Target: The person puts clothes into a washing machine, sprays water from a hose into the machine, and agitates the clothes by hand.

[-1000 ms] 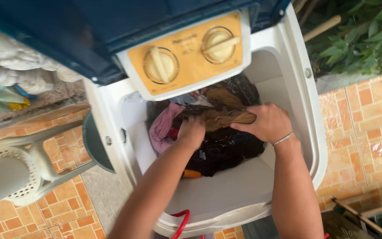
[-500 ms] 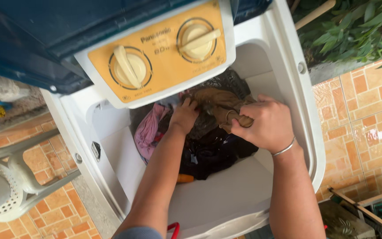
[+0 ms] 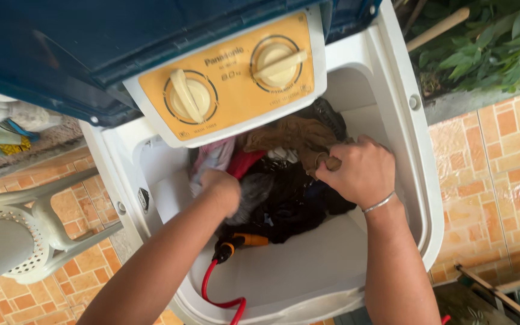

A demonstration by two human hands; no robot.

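Both hands are down in the tub of the white washing machine (image 3: pixel 392 108), among the wet laundry. The right hand (image 3: pixel 359 171) has its grip pressed tight around a twisted end of the brown garment (image 3: pixel 290 133), which lies bunched at the far edge of the tub, just under the yellow control panel (image 3: pixel 230 78). It sits much where it did half a second ago, fist closed the same way. The left hand (image 3: pixel 219 188) is the mover: it has left the brown cloth and dropped toward the left wall of the tub, now blurred in motion over the pink garment (image 3: pixel 210 157) and the dark clothes (image 3: pixel 284 201). Whether its fingers are spread or closed, I cannot tell; the blur hides them. A patch of red cloth (image 3: pixel 245 161) now shows between pink and brown, uncovered where the left hand was. At the near edge of the tub a red hose (image 3: pixel 215 286) with a black and orange nozzle (image 3: pixel 236 244) is now plainly in view, curling over the rim. Left of the machine stands a white plastic chair (image 3: pixel 25 235) on the orange tiled floor (image 3: pixel 501 156).
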